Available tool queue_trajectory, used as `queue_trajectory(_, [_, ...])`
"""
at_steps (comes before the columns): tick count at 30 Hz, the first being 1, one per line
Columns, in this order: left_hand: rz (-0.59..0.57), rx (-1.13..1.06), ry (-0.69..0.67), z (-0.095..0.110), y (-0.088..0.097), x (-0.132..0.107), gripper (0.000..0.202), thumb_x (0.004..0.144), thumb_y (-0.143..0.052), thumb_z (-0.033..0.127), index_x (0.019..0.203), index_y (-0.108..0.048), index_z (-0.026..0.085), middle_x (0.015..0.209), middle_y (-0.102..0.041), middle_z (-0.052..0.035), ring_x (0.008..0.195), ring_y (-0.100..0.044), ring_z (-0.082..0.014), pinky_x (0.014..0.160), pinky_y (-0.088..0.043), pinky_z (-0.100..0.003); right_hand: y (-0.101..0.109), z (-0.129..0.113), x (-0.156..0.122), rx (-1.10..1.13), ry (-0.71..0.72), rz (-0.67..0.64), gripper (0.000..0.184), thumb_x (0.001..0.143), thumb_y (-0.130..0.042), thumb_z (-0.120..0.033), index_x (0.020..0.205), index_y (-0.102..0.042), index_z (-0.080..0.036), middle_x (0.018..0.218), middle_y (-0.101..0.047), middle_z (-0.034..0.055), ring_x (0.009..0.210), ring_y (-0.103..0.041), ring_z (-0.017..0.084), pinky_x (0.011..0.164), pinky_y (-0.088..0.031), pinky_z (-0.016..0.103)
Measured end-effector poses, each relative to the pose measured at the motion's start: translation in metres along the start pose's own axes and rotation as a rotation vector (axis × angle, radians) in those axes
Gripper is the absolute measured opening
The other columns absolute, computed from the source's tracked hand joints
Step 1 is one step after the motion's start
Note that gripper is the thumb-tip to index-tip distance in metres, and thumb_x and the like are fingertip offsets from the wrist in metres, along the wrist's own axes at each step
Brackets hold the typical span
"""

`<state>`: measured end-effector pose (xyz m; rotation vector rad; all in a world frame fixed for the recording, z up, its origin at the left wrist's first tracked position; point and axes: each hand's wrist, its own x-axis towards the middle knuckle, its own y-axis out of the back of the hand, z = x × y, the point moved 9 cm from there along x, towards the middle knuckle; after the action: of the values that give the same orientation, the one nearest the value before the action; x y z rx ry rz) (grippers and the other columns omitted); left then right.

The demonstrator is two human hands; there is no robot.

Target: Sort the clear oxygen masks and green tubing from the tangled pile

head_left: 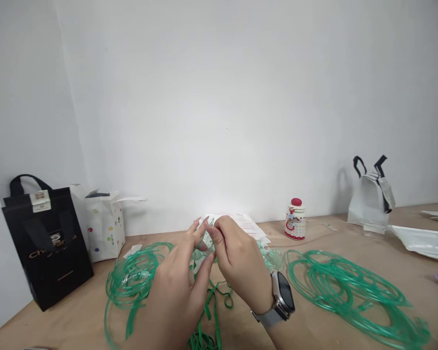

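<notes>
My left hand (184,272) is curled around a clear, green-tinted plastic oxygen mask (207,240), mostly hidden by the fingers. On its other side, my right hand (231,248) is closed in a pinch at the mask's edge; the exact part between its fingertips is hidden. A watch is on the right wrist. Below the hands, green elastic straps (215,311) lie loosely on the table. Coiled green tubing (133,277) with a clear connector lies left of my left hand. Behind my right wrist is another clear plastic piece (273,258).
Large green tubing coils (345,282) spread across the right of the wooden table (273,335). Printed paper (250,224) lies behind the hands. A white jar (295,223) with a red top, a black bag (49,248), a dotted bag (104,228) and a white bag (367,199) stand near the wall.
</notes>
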<state>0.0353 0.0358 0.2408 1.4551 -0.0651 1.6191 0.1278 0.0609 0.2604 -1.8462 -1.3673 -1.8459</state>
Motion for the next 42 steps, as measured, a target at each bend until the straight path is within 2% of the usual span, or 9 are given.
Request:
queue_trajectory(4, [0.042,0.078,-0.047,0.001,-0.002,0.000,0.030,0.085,-0.047,0.019,0.115,-0.049,0.019,0.130,-0.054,-0.0112,0.119,-0.050,-0.0214,0.090,-0.049,-0.034,-0.005,0.002,-0.001,-0.028,0.008,0.006,0.029,0.096,-0.025,-0.029,0.071,-0.038,-0.021,0.063,-0.044,-0.0021,0.054,-0.044,0.013,0.050,-0.028,0.025])
queue_trajectory(8, [0.065,0.073,-0.069,0.001,0.002,0.000,0.031,0.085,-0.048,0.018,0.116,-0.049,0.021,0.133,-0.051,-0.0108,0.117,-0.051,-0.0216,0.088,-0.050,-0.033,-0.007,0.011,-0.001,0.130,-0.078,-0.054,0.030,0.096,-0.024,-0.033,0.071,-0.036,-0.022,0.060,-0.041,-0.0041,0.052,-0.042,0.012,0.051,-0.028,0.025])
queue_trajectory(13, [0.108,-0.097,0.040,-0.002,0.011,0.000,0.026,0.083,-0.053,0.017,0.106,-0.053,0.028,0.130,-0.054,-0.0034,0.113,-0.055,-0.0199,0.088,-0.051,-0.031,-0.010,0.016,-0.003,0.396,-0.168,-0.129,0.031,0.094,-0.028,-0.044,0.073,-0.036,-0.023,0.059,-0.040,-0.0058,0.053,-0.042,0.011,0.052,-0.029,0.024])
queue_trajectory(17, [0.188,-0.303,0.105,-0.001,0.011,-0.002,0.039,0.082,-0.052,0.013,0.116,-0.043,0.030,0.126,-0.058,-0.0021,0.114,-0.054,-0.0179,0.087,-0.053,-0.029,-0.009,0.015,-0.003,0.460,-0.132,-0.122,0.029,0.094,-0.029,-0.043,0.074,-0.037,-0.023,0.060,-0.041,-0.0055,0.053,-0.043,0.011,0.052,-0.031,0.024])
queue_trajectory(22, [0.175,-0.311,0.182,0.000,0.001,-0.008,0.042,0.084,-0.046,0.012,0.122,-0.039,0.030,0.130,-0.054,-0.0029,0.118,-0.051,-0.0184,0.096,-0.046,-0.037,0.001,0.008,-0.005,0.338,0.057,0.051,0.026,0.095,-0.028,-0.030,0.071,-0.035,-0.022,0.058,-0.037,-0.0052,0.049,-0.041,0.011,0.049,-0.030,0.024])
queue_trajectory(26, [0.161,-0.268,0.135,0.005,-0.001,-0.009,0.039,0.086,-0.044,0.014,0.123,-0.040,0.028,0.128,-0.055,-0.0046,0.120,-0.049,-0.0199,0.097,-0.045,-0.039,0.005,0.007,-0.009,0.213,0.107,0.172,0.026,0.094,-0.026,-0.021,0.070,-0.036,-0.022,0.056,-0.036,-0.0050,0.046,-0.040,0.011,0.046,-0.029,0.023])
queue_trajectory(32, [0.129,-0.298,0.150,0.001,-0.001,-0.005,0.052,0.087,-0.040,0.014,0.137,-0.025,0.023,0.127,-0.057,-0.0095,0.120,-0.048,-0.0221,0.094,-0.047,-0.037,-0.002,0.005,-0.004,0.083,0.084,0.107,0.029,0.095,-0.025,-0.022,0.071,-0.041,-0.021,0.053,-0.043,-0.0037,0.045,-0.046,0.011,0.045,-0.032,0.022])
queue_trajectory(35, [0.112,-0.352,0.177,-0.001,-0.002,-0.005,0.053,0.087,-0.041,0.016,0.136,-0.024,0.025,0.126,-0.058,-0.0083,0.116,-0.053,-0.0217,0.092,-0.048,-0.037,-0.001,0.002,-0.003,0.031,0.134,0.074,0.030,0.095,-0.024,-0.020,0.072,-0.043,-0.020,0.052,-0.045,-0.0032,0.044,-0.046,0.011,0.046,-0.032,0.023])
queue_trajectory(42, [0.142,-0.437,0.100,0.001,-0.005,-0.005,0.042,0.089,-0.040,0.016,0.130,-0.031,0.022,0.125,-0.059,-0.0081,0.120,-0.048,-0.0205,0.097,-0.045,-0.037,0.012,-0.006,-0.008,-0.116,0.271,0.210,0.032,0.095,-0.024,-0.017,0.072,-0.046,-0.018,0.053,-0.048,-0.0010,0.045,-0.046,0.013,0.048,-0.031,0.026])
